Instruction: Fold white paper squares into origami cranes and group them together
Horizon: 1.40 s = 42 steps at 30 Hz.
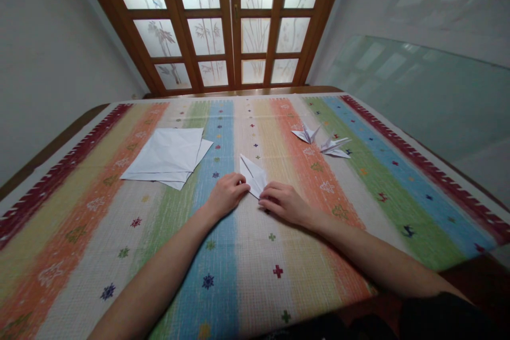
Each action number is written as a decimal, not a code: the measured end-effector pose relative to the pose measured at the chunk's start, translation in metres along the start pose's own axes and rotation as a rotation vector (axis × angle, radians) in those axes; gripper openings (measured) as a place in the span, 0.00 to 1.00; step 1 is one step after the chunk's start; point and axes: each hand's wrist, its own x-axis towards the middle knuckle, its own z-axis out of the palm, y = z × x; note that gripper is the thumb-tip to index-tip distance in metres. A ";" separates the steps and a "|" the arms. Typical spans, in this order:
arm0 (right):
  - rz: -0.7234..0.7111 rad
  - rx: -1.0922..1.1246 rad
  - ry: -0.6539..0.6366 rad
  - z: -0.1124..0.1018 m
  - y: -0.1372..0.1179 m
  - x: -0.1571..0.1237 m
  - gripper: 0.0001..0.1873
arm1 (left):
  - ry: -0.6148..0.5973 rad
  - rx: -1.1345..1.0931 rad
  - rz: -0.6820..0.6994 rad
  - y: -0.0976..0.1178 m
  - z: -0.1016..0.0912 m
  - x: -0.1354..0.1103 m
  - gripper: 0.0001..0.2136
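A small folded white paper piece [252, 174] lies on the striped tablecloth [239, 271] at the middle of the table. My left hand [227, 194] presses its near left edge with curled fingers. My right hand [283, 203] pinches its near tip from the right, fingers closed on the paper. The far point of the fold sticks up away from me.
A stack of white paper sheets [167, 156] lies to the left. Two finished white paper cranes [306, 134] [336, 147] sit at the far right. A wooden door with frosted glass panes [227, 21] stands behind the table. A glass panel [430, 101] lines the right wall.
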 end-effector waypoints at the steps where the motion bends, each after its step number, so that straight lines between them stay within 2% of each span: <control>1: 0.010 0.060 0.021 -0.001 0.000 0.001 0.07 | 0.010 -0.027 -0.020 -0.001 0.001 -0.001 0.08; 4: 0.021 0.104 0.184 -0.008 0.013 0.007 0.13 | 0.057 -0.141 -0.089 -0.007 0.001 -0.003 0.08; 6: 0.003 0.048 0.236 -0.013 0.025 0.012 0.17 | 0.068 -0.221 -0.106 -0.010 0.001 -0.003 0.09; 9: -0.054 -0.004 0.163 -0.019 0.038 0.021 0.17 | 0.052 -0.318 -0.116 -0.012 -0.001 -0.002 0.09; 12: -0.118 0.002 0.032 -0.022 0.039 0.031 0.12 | 0.043 -0.411 -0.152 -0.012 -0.003 0.000 0.09; 17: -0.083 0.062 -0.091 -0.017 0.034 0.039 0.09 | 0.039 -0.497 -0.238 -0.009 -0.007 0.003 0.08; 22: -0.052 0.036 -0.128 -0.012 0.032 0.032 0.11 | 0.017 -0.494 -0.265 -0.007 -0.010 0.005 0.05; 25: -0.034 0.026 -0.127 -0.012 0.030 0.028 0.09 | 0.031 -0.474 -0.325 -0.009 -0.010 0.006 0.07; 31: 0.020 0.053 -0.091 -0.012 0.028 0.024 0.08 | 0.020 -0.413 -0.339 -0.009 -0.009 0.007 0.09; 35: 0.073 -0.031 -0.031 -0.004 0.020 0.019 0.10 | 0.027 -0.363 -0.344 -0.008 -0.008 0.007 0.10; 37: 0.094 -0.053 -0.030 -0.001 0.012 0.017 0.14 | 0.044 -0.337 -0.360 -0.007 -0.008 0.006 0.12; 40: 0.089 -0.026 -0.094 -0.005 0.005 0.019 0.25 | 0.113 -0.310 -0.414 -0.008 -0.007 0.005 0.14; 42: 0.082 -0.003 -0.075 -0.012 0.009 0.026 0.26 | 0.196 -0.306 -0.463 -0.010 -0.007 0.004 0.15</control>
